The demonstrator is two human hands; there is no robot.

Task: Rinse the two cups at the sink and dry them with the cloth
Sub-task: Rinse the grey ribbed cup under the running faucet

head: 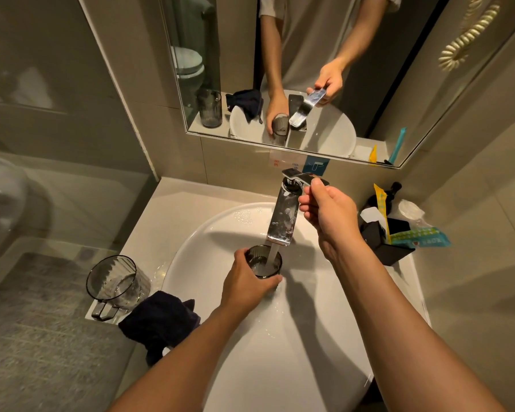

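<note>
My left hand (248,281) grips a smoky ribbed cup (265,261) upright over the white basin (208,248), right under the chrome faucet spout (282,221). Water streams from the spout into the cup. My right hand (329,212) pinches the faucet lever (301,177) at the back of the basin. The second cup (115,282), clear grey with a handle, stands on the counter left of the basin. A dark cloth (159,322) lies crumpled at the counter's front left corner, next to that cup.
A black holder (382,236) with toiletry packets (419,236) sits on the counter right of the basin. A mirror (309,69) hangs on the wall behind the faucet. A glass shower partition (57,203) borders the counter on the left.
</note>
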